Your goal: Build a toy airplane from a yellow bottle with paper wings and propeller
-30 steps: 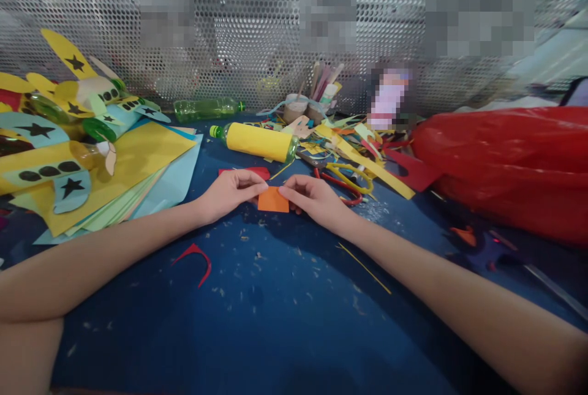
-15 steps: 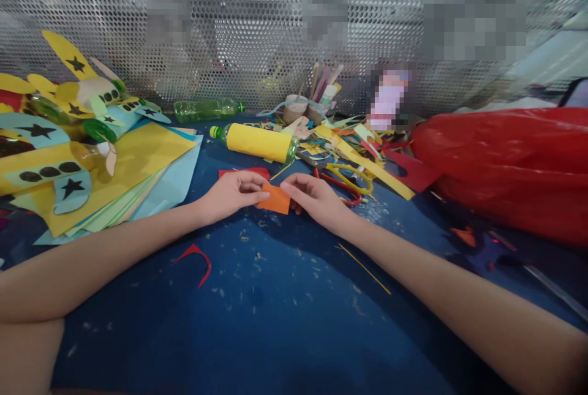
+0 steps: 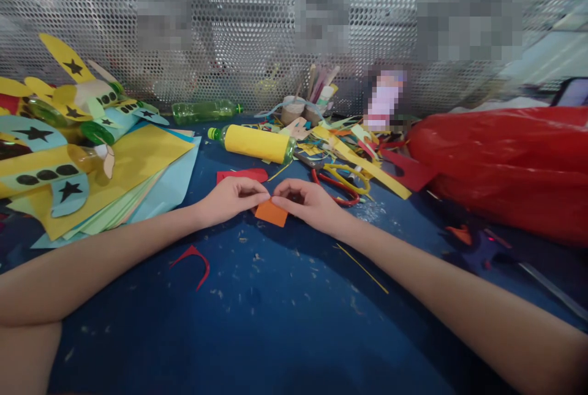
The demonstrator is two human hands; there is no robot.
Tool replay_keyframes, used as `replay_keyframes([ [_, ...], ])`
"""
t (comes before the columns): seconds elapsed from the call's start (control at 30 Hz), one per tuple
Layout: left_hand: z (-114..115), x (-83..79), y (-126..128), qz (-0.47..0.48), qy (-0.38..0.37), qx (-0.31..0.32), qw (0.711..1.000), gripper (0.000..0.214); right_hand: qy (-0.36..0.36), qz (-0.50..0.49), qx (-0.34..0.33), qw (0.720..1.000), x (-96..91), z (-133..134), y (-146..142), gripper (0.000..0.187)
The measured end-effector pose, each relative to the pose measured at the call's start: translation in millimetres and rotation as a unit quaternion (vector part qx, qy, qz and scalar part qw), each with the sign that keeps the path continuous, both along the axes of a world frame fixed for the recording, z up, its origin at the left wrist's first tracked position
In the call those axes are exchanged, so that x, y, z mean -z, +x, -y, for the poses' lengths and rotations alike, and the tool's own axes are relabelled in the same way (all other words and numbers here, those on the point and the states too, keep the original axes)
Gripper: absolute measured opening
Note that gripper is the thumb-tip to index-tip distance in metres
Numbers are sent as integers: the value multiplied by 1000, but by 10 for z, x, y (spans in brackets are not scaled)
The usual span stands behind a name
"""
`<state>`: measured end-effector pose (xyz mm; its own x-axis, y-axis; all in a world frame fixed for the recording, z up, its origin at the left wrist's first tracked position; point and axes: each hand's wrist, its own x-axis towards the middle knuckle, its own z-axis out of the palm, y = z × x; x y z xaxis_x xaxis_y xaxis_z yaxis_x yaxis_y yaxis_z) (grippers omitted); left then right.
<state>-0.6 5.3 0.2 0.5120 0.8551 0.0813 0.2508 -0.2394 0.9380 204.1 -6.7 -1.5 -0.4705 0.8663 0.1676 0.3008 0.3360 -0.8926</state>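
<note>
A small piece of orange paper [image 3: 272, 214] is pinched at its top edge between both hands, above the blue table. My left hand [image 3: 229, 200] closes thumb and fingers on its upper left. On its upper right my right hand [image 3: 312, 204] does the same, the two thumb tips almost meeting. Just behind my left hand lies a red paper piece [image 3: 239, 176]. A green bottle wrapped in yellow paper [image 3: 257, 142] rests on its side farther back. Scissors with red and yellow handles [image 3: 342, 184] lie beyond my right hand.
Paper-covered bottle planes [image 3: 43, 171] and stacked coloured sheets [image 3: 151, 150] fill the left. Paper scraps [image 3: 340, 138] are heaped at the back centre. On the right are a red plastic bag [image 3: 505, 168] and a dark blue glue gun [image 3: 482, 251]. A perforated metal screen [image 3: 257, 27] stands behind.
Both hands have come closer together along the orange paper's top edge. The paper now hangs slightly lower, beneath the thumbs. The whole view has shifted a little.
</note>
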Motion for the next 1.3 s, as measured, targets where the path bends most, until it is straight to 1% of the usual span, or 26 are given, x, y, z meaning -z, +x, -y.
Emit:
replay_keyframes([
  [0.17,7,-8,-3,-12,-4,3,1000,21,4,-5,-17,1000,23,-6,3,23],
  [0.37,17,-40,13,20,-31,-38,999,21,-29,-12,12,999,-6,-12,8,26],
  [0.5,20,-36,12,48,-47,-54,996,24,-47,-24,22,998,-12,-14,12,29],
  [0.77,52,-75,12,50,-41,-78,995,24,-90,-80,39,992,13,-36,14,35],
  [0.9,62,-95,23,55,-45,-80,994,25,-97,-91,49,990,9,-36,8,35],
  [1.03,55,-80,21,58,-45,-80,994,25,-99,-99,56,989,8,-35,9,34],
  [1.2,50,-55,17,86,-78,-82,990,25,-103,-112,60,987,-5,-33,8,33],
  [1.3,50,-56,19,90,-83,-84,989,28,-105,-115,69,985,-10,-30,2,33],
])
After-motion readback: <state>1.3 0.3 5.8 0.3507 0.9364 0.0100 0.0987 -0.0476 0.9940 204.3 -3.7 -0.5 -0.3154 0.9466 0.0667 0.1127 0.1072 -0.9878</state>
